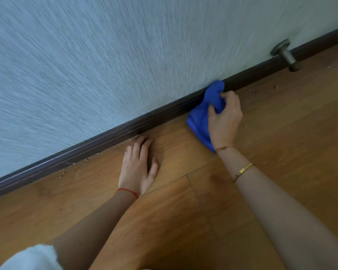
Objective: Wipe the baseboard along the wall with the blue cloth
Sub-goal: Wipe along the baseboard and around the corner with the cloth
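My right hand (pixel 224 115) bunches the blue cloth (pixel 203 114) against the baseboard (pixel 105 139) to scrub; left hand (pixel 139 166), fingers flat beside the baseboard, braces me.

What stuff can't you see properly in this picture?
- Head view: the baseboard behind the blue cloth is covered by it.
- The cloth's lower part hides under the right hand.
- The writing on the gold bracelet is too small.
- The white fabric is cut off by the bottom edge.
- The crumbs are too small to identify.
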### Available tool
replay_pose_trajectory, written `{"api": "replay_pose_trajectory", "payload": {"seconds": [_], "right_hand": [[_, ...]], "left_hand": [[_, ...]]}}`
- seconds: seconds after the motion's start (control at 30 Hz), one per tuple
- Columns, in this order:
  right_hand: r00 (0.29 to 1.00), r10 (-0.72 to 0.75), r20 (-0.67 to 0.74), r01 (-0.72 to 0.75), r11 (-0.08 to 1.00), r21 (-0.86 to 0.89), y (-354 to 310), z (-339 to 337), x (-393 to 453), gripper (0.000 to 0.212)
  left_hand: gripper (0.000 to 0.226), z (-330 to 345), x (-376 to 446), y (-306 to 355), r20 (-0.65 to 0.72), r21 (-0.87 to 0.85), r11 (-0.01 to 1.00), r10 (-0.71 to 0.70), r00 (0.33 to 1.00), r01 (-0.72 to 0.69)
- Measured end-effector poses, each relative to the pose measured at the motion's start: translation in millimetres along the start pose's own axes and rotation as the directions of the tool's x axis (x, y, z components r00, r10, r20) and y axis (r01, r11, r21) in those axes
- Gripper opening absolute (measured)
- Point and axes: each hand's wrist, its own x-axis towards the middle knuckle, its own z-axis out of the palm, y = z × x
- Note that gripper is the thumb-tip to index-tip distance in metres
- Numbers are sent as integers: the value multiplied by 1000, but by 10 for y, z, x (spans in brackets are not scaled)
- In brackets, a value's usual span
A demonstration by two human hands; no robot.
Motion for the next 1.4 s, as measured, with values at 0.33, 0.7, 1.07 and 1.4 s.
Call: {"api": "replay_pose_trajectory", "payload": {"seconds": [0.33,0.7,1.07,1.4], "right_hand": [[960,-221,171,220,975,28,-94,125,-325,20],[907,-317,276,321,947,34,-227,232,-487,16],[971,-195,140,197,980,-6,-149,121,-237,20],[995,-75,69,77,996,-37,62,-131,118,18]], "left_hand": [[56,-4,-9,-11,-3,-10,1000,-3,1000,3],[57,-15,-1,7,3,-16,1000,-8,1000,8],[56,-27,7,14,14,-12,1000,-18,1000,18],[55,-25,-6,14,-1,-14,1000,-4,1000,4]]}}
